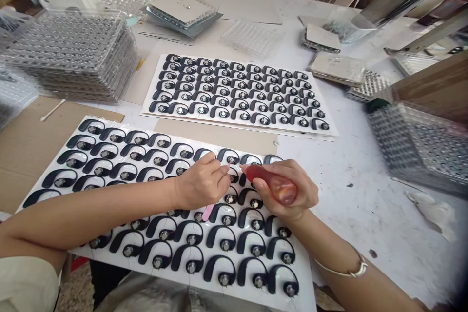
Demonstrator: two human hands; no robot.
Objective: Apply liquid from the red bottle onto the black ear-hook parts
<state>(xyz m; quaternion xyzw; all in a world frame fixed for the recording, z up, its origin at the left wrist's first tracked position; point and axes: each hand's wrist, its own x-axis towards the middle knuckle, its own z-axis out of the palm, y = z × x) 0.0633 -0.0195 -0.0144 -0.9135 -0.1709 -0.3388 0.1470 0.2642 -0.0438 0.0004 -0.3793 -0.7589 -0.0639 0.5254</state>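
Observation:
Rows of black ear-hook earphone parts [161, 228], each with a round silvery piece, lie on a white board [305, 282] in front of me. My left hand [204, 183] is closed over the upper middle of this board. From beneath it sticks out the flat pink end of a slim tool [208, 212]; its tip is hidden by the fingers. Wrapped in my right hand [298, 190] is a reddish translucent squeeze bottle [274, 184], tilted with its thin nozzle toward the left fingertips. Nozzle and fingertips are close together above the ear-hook parts; contact cannot be made out.
A second board [332, 129] of similar parts lies behind. Stacked clear trays [73, 53] stand at the left, with more trays [420, 141] at the right. A cotton swab [53, 110] rests on cardboard [22, 151]. A crumpled white tissue [433, 214] lies at the right.

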